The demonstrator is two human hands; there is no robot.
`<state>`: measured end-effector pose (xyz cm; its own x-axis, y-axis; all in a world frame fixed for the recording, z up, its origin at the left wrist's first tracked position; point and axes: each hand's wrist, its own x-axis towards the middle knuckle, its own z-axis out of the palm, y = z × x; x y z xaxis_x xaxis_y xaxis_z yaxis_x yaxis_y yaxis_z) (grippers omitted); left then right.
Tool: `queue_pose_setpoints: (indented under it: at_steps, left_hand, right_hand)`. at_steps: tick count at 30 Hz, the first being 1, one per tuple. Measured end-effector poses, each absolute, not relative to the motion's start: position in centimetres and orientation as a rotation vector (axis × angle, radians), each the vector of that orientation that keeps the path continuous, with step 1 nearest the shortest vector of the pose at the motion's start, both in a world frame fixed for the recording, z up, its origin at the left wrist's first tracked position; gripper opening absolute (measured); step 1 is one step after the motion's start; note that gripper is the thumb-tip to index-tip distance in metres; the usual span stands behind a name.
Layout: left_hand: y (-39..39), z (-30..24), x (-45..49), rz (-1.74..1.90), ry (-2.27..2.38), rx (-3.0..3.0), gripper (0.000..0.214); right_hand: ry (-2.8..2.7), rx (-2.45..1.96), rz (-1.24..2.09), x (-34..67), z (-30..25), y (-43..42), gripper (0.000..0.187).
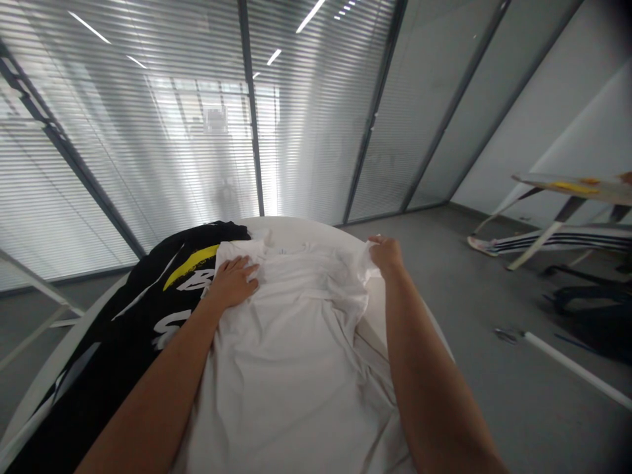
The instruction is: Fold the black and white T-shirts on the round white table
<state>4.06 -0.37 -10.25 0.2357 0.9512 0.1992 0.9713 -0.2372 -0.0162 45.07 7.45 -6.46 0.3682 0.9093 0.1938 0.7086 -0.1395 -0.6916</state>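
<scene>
While the white shirt (296, 342) lies spread on the round desk (296, 227), we press our left hand (233, 282) flat and open on it; our right hand (386, 255) pinches its far edge. Black shirt (128, 329) lies alongside, touching.

Black garment (123, 329) crowding left; bare tabletop (296, 230) beyond.

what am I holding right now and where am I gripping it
The right hand pinches the white shirt at its far right corner. The left hand lies flat on it, gripping nothing.
</scene>
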Motion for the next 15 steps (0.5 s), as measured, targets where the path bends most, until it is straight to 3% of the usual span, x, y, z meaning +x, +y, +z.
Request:
queue_pose_setpoints:
  at_steps: [15]
  left_hand:
    - [-0.5,-10.1,4.1,-0.191,-1.871,-2.360,0.052]
  right_hand:
    - [-1.873,-1.986,0.427,41.6,0.3,3.5,0.040]
